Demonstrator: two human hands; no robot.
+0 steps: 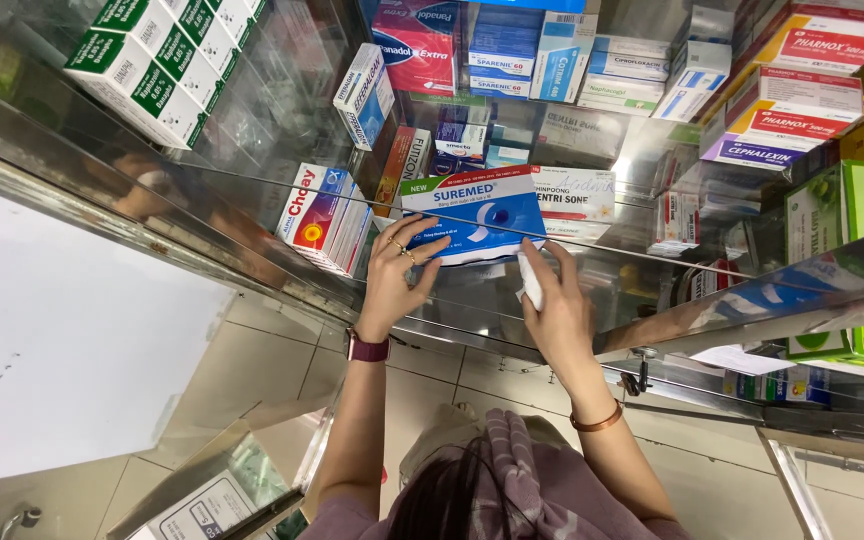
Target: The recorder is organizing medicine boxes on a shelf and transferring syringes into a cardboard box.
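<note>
Gripping blue box [474, 218], both hands [392, 280] [557, 315].

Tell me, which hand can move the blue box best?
Probably the left hand: its fingers grip the edge of the blue box. The right hand is full, holding a white wad, and only meets the box's corner.

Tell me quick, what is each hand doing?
Left hand: fingers curled on the end of the blue and white box, holding it.
Right hand: holding a small white thing and touching the box's other end.
</note>
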